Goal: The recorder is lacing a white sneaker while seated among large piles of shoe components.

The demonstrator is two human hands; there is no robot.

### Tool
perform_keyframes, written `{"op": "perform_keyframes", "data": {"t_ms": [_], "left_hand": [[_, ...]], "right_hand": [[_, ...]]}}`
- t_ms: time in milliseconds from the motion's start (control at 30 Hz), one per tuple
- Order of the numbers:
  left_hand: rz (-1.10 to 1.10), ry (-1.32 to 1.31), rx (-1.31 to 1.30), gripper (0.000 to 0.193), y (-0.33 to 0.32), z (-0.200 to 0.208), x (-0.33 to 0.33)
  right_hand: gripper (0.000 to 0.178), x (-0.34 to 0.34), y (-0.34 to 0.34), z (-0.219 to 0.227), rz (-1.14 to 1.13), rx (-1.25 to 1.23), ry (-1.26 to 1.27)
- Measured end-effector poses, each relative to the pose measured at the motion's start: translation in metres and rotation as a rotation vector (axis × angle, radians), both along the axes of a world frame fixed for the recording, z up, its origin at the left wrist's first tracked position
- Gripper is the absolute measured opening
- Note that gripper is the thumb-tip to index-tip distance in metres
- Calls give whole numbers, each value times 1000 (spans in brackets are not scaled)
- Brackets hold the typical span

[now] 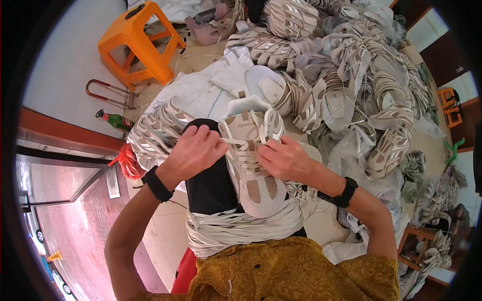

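A white and beige sneaker upper (261, 198) lies over my lap, its toe toward me and its tongue (244, 125) away from me. White lacing crosses its middle. My left hand (200, 153) is closed at the left of the upper, over my dark trouser leg, in a pinch on a white shoelace (232, 142) that runs from the eyelets. My right hand (283, 158) is closed in a pinch at the right eyelet row; its fingertips hide what they grip. A thick bundle of white laces (241, 232) lies across my lap.
Stacked shoe uppers (160, 128) sit on a white sack (201, 90) at left. Large heaps of uppers (351, 65) and clear plastic bags (351, 150) fill the right. An orange stool (143, 42), a green bottle (116, 120) and a red bag (129, 161) stand by the left wall.
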State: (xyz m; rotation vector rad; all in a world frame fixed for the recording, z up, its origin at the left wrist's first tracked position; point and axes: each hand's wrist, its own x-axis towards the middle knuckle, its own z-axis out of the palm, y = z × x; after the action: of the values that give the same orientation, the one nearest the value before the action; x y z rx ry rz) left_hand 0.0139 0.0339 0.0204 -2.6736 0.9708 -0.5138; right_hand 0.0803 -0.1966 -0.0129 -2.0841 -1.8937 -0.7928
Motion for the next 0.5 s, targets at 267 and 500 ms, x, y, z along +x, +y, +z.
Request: {"op": "perform_keyframes", "data": {"t_ms": [267,500], "left_hand": [[171,159,-231,21,-6,4,-2],[276,260,-518,33,-12,-10,-2]], "right_hand": [[17,25,-13,15,-67,263,435],[24,28,10,19,-384,-113,522]]}}
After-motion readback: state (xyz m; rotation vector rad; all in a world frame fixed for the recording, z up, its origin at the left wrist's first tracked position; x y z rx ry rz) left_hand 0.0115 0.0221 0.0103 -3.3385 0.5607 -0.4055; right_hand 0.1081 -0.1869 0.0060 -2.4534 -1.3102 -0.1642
